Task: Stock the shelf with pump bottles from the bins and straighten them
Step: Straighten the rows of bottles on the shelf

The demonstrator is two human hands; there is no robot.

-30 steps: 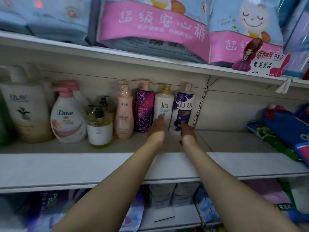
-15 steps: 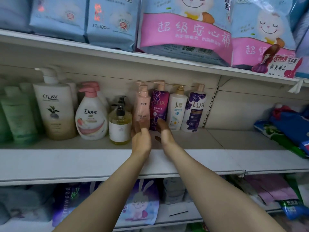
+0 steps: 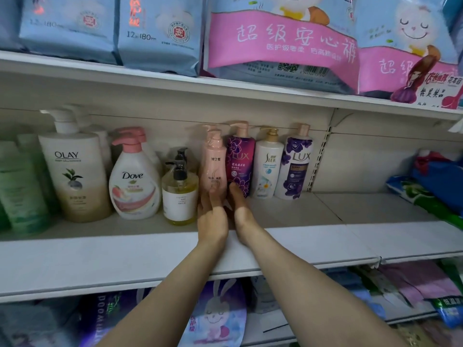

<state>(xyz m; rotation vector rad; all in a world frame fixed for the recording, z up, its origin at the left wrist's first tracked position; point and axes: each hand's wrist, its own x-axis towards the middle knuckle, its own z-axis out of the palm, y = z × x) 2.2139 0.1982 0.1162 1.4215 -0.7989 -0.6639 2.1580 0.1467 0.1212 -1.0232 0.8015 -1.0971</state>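
**Both hands at base of pink pump bottle, middle shelf**

While both forearms reach over the front lip of the white metal shelf [image 3: 150, 254], the hands meet at the foot of the tall pale-pink plastic pump bottle [image 3: 213, 162]. The left hand [image 3: 211, 219] lies palm down, its fingers straight and close together, tips touching the lower front of that bottle. The right hand [image 3: 241, 209] sits just beside it, fingers extended and together, tips at the gap between the pink bottle and the dark purple LUX pump bottle [image 3: 240, 159]; whether they press the purple bottle or only the pink one cannot be told. Neither hand wraps round anything.

Bottles stand upright in 1 row near the back panel. From the left: green plastic bottles [image 3: 20, 186], blurred; a large cream OLAY pump bottle [image 3: 72, 169]; a white Dove pump bottle with a pink pump head [image 3: 134, 179]; a clear bottle of yellow liquid with a black pump [image 3: 180, 196], a second black pump behind it; the pink bottle; the purple LUX bottle, touching the pink one; a white SLEK pump bottle with a gold pump [image 3: 267, 166]; and a white-and-violet LUX pump bottle [image 3: 295, 166]. The last 4 stand shoulder to shoulder.

Blue and pink soft packs [image 3: 280, 41] fill the shelf above. Blue and green bags [image 3: 431, 189] lie at the far right.
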